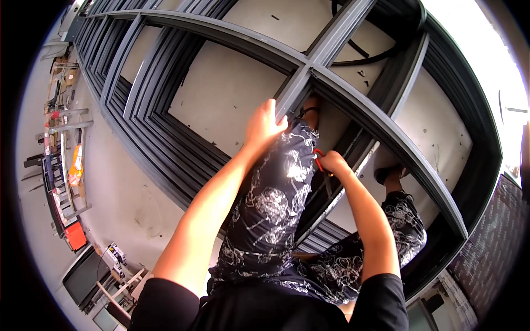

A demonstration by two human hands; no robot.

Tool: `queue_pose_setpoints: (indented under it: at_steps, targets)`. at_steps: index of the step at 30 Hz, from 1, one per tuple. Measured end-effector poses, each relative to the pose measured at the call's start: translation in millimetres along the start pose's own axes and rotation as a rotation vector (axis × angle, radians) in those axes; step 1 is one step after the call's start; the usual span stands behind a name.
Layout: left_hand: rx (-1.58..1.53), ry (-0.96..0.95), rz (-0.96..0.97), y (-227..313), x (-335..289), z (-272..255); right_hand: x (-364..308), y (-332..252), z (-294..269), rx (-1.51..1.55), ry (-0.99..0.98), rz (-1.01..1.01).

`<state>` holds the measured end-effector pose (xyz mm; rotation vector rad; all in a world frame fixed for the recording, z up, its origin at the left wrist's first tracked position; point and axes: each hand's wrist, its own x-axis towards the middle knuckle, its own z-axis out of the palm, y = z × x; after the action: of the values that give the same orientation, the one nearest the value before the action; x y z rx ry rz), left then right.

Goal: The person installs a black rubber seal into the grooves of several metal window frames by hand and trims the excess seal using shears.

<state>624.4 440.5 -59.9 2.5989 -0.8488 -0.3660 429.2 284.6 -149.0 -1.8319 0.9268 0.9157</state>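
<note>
My left hand (265, 128) is closed around the lower end of a grey bar that belongs to a large metal window frame (302, 77). In my right hand (333, 162), beside my knee, is a red-handled tool (318, 156); my fingers hide most of it, so its exact kind cannot be made out. Several similar grey frames lie stacked beneath and around my legs. My patterned trouser leg (276, 193) comes up between my two arms, with one foot inside a frame opening and the other farther right.
Along the left wall runs a rack (66, 182) of offcuts with an orange bag (76, 165) and a red-orange box (75, 235). A black strip (364, 59) curls over the far frames. Brown wrapped material (491, 243) stands at the right. Small scraps dot the pale floor (232, 94).
</note>
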Motion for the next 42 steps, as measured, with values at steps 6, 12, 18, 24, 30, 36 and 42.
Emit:
queue_pose_setpoints:
  at_steps: [6, 12, 18, 24, 30, 36, 42]
  targets:
    - [0.035, 0.227, 0.102, 10, -17, 8, -163, 2, -79, 0.159, 0.507, -0.417]
    - [-1.076, -0.33, -0.004, 128, -112, -82, -304, -44, -101, -0.108, 1.075, -1.038]
    - [-1.996, -0.85, -0.177, 184, -149, -107, -333, -37, -47, -0.351, 0.975, -1.339]
    - [-2.002, -0.318, -0.293, 172, -159, -64, -333, 3, -19, 0.119, 0.685, -1.015]
    - [-1.875, -0.122, -0.262, 210, -162, -52, -298, -2, -17, 0.701, 0.272, -0.62]
    - [-0.964, 0.202, 0.079, 141, -111, -14, -258, -21, -70, 0.694, 0.19, -0.377]
    - [-0.014, 0.291, 0.071, 35, -53, -4, -190, -42, -94, 0.474, 0.111, -0.264]
